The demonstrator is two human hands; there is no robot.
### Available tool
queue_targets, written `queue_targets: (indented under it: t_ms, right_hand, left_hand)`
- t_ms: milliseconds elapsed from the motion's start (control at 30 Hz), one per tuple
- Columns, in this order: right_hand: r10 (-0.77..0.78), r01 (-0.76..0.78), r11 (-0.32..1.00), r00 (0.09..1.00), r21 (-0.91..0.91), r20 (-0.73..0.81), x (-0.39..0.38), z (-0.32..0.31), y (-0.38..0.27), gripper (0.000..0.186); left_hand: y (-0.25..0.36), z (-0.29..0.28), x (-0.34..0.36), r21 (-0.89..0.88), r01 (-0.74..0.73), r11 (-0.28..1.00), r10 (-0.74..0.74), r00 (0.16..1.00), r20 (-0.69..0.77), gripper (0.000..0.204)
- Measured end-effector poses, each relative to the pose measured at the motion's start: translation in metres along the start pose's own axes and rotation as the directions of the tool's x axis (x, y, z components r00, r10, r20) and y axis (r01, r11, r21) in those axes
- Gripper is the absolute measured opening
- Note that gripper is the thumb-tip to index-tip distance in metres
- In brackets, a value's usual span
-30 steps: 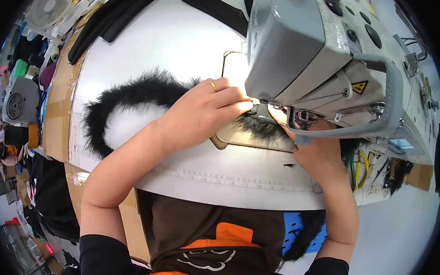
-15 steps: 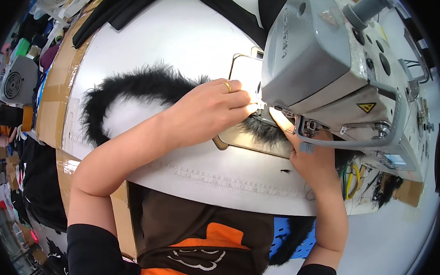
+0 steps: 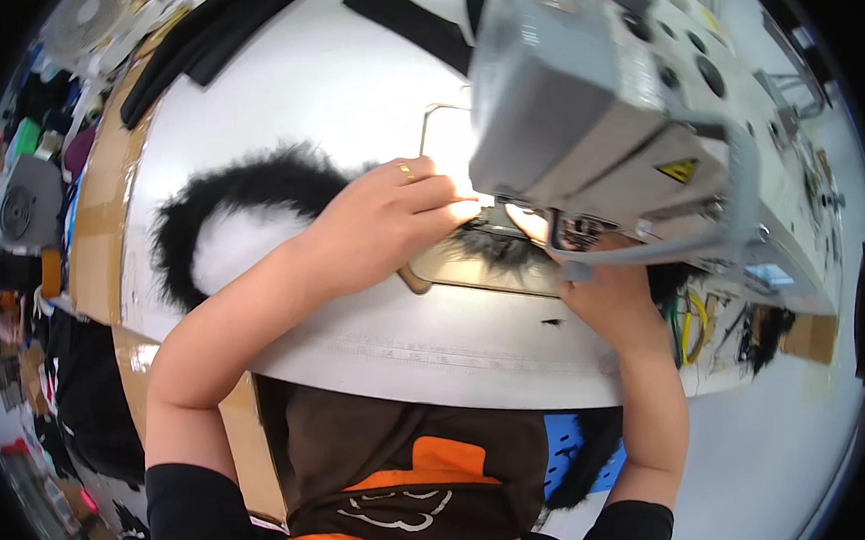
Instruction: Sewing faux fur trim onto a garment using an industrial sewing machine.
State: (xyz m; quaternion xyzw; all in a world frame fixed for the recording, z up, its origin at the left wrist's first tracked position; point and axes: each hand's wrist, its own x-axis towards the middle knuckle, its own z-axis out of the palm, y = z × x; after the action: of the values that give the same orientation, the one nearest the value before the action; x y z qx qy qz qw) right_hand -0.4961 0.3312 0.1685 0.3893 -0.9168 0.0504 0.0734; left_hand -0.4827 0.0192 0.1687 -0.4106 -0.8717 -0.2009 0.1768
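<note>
A long strip of black fur trim (image 3: 290,179) curves over the white table on the left and runs under the sewing machine (image 3: 573,101). My left hand (image 3: 381,223), with a ring on one finger, pinches the trim's edge just left of the brightly lit needle area. On the other side, my right hand (image 3: 612,304) grips the trim close to the presser foot; the machine head and its grey guard bar (image 3: 668,251) hide part of its fingers. Fur hangs over the beige machine plate (image 3: 471,275) between the hands. The needle itself is hidden.
Black fabric pieces (image 3: 411,24) lie at the back of the table (image 3: 379,350). Cardboard (image 3: 107,224) lines the left edge. Yellow and green cables (image 3: 694,328) hang at the right. More black fur (image 3: 589,454) hangs over a blue perforated panel below the table's front edge.
The view has shifted, so the machine appears farther left and more blurred. Both hands keep hold of the trim beside the presser foot, in nearly the same pose.
</note>
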Motion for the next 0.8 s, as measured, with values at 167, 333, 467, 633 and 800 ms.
queue_targets:
  t_ms: [167,333,467,633,800]
  right_hand:
    - [-0.074,0.090,0.986,0.991,0.140,-0.111,0.025,0.002,-0.007,0.016]
    - [-0.141,0.169,0.969,0.977,0.181,-0.159,0.016,0.002,0.000,0.021]
    - [-0.203,0.238,0.928,0.968,0.286,-0.146,0.006,-0.001,0.002,0.041]
    - [-0.089,0.100,0.990,0.990,0.095,-0.109,-0.003,-0.018,-0.018,0.052]
    - [0.232,-0.221,0.972,0.956,0.082,-0.179,-0.072,-0.064,-0.029,0.051]
  left_hand:
    - [-0.004,0.003,-0.019,-0.029,0.157,0.987,-0.156,0.987,0.049,0.033]
    - [0.008,0.003,-0.007,-0.172,0.190,0.967,-0.189,0.982,0.021,0.025]
    - [0.019,0.001,-0.002,-0.214,0.107,0.971,-0.107,0.994,0.008,0.023]
    - [0.017,-0.001,-0.010,-0.164,0.118,0.979,-0.127,0.991,-0.050,0.027]
    - [0.014,0.000,-0.016,-0.089,0.172,0.981,-0.179,0.981,-0.070,0.025]
